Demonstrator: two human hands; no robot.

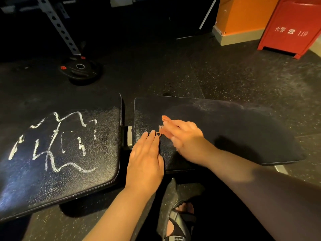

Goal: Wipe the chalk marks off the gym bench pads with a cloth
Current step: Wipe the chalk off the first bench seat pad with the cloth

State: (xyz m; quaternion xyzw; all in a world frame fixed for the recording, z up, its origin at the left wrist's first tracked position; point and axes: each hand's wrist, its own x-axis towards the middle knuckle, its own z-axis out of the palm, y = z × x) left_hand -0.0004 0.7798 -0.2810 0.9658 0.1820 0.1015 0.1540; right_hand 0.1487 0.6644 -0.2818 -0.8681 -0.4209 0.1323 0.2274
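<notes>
Dim light is raking the black grained vinyl bench pad scrawled with white chalk, glinting bluish along its near left edge. Right of that pad, the right hand is smearing into motion blur and casting a soft shadow farther right. Beyond the pad, everything is sinking into black. Far to its upper right, a red metal cabinet is glowing brightest and leaning with wide-angle distortion.

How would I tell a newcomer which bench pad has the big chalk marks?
Find the black bench across the foreground, two pads split by a gap. Take the left pad, nearest the weight plate. Only it carries large white chalk scribbles.
</notes>
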